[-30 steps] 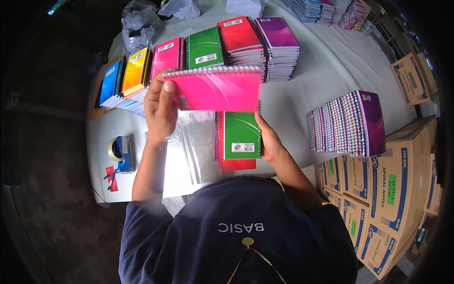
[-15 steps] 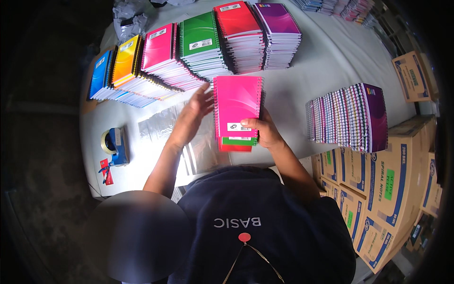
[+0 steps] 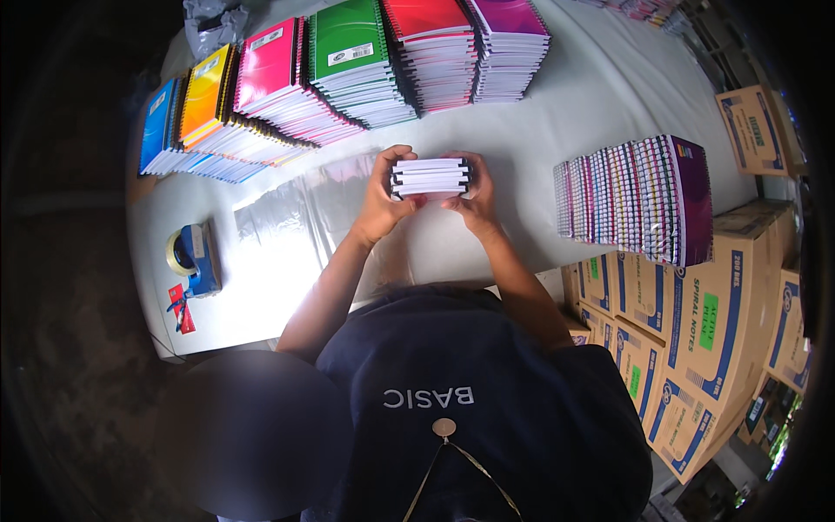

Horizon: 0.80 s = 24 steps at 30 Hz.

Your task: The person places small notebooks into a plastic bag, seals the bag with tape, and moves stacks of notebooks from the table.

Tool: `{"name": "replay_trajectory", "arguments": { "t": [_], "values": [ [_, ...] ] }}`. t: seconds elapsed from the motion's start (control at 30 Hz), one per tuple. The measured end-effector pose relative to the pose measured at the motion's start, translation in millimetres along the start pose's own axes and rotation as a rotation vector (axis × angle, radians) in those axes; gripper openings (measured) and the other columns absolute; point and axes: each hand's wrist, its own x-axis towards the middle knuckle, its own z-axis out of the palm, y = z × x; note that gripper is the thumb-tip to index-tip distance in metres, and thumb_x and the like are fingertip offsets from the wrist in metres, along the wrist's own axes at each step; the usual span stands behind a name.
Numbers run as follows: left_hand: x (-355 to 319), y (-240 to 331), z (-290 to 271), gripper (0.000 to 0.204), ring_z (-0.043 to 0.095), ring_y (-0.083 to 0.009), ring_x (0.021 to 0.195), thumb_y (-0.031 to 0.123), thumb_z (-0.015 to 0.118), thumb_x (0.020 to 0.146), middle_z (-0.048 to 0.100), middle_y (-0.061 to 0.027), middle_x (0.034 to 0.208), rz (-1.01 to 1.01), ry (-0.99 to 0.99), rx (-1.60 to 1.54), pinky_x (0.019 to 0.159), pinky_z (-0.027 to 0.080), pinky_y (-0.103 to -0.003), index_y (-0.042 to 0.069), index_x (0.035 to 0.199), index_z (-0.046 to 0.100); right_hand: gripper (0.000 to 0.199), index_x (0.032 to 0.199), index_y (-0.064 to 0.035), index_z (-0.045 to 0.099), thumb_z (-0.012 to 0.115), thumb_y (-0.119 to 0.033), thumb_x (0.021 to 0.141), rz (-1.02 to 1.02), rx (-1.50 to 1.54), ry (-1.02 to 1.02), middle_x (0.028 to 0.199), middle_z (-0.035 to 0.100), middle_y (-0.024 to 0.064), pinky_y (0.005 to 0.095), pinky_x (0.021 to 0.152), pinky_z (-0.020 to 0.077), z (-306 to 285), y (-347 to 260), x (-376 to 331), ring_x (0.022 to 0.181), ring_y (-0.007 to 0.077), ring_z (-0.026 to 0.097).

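Between my two hands is a small stack of spiral notebooks [image 3: 430,177], stood on end so that white page edges and dark coils face up. My left hand [image 3: 383,196] grips its left side, fingers bent around the far corner. On the other side my right hand [image 3: 477,191] closes around the right edge, thumb at the near face. The covers of the held notebooks are mostly hidden. Beyond them stand tall piles of notebooks: blue [image 3: 158,117], yellow [image 3: 207,83], pink [image 3: 270,65], green [image 3: 350,48], red [image 3: 426,22] and purple [image 3: 509,26].
A clear plastic sheet [image 3: 304,204] lies on the white-covered table [image 3: 522,139]. At left are a blue tape dispenser [image 3: 202,261] and a red card [image 3: 181,309]. A row of bundled notebooks [image 3: 626,196] rests at right, near stacked cardboard boxes [image 3: 696,322]. A grey plastic bag [image 3: 213,30] sits far left.
The notebooks, previously held with a pink cover facing up in my right hand, are now upright on edge. My left hand has closed on their left side.
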Motion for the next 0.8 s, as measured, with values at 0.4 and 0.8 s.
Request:
{"name": "replay_trajectory", "arguments": {
  "t": [0.4, 0.8],
  "values": [
    [5, -21, -8, 0.051, 0.057, -0.0139, 0.098, 0.008, 0.077, 0.074, 0.062, -0.0079, 0.108, -0.134, -0.102, 0.136, 0.087, 0.047, -0.031, 0.001, 0.117, 0.050, 0.072, 0.104, -0.0004, 0.057, 0.090, -0.036, 0.052, 0.034, -0.459, 0.080, 0.087, 0.067, 0.0052, 0.0316, 0.078, 0.0502, -9, 23, 1, 0.083, 0.0129, 0.062],
    [22, 158, -92, 0.058, 0.057, -0.0296, 0.106, 0.025, 0.066, 0.082, 0.054, -0.0163, 0.123, 0.406, 0.562, 1.384, 0.090, 0.045, -0.039, 0.007, 0.131, 0.041, 0.038, 0.111, 0.0012, 0.055, 0.069, -0.015, 0.080, 0.527, 0.310, 0.037, 0.096, 0.063, 0.0079, 0.0289, 0.074, 0.0513, 30, -60, 6, 0.086, 0.0156, 0.063]
  ]
}}
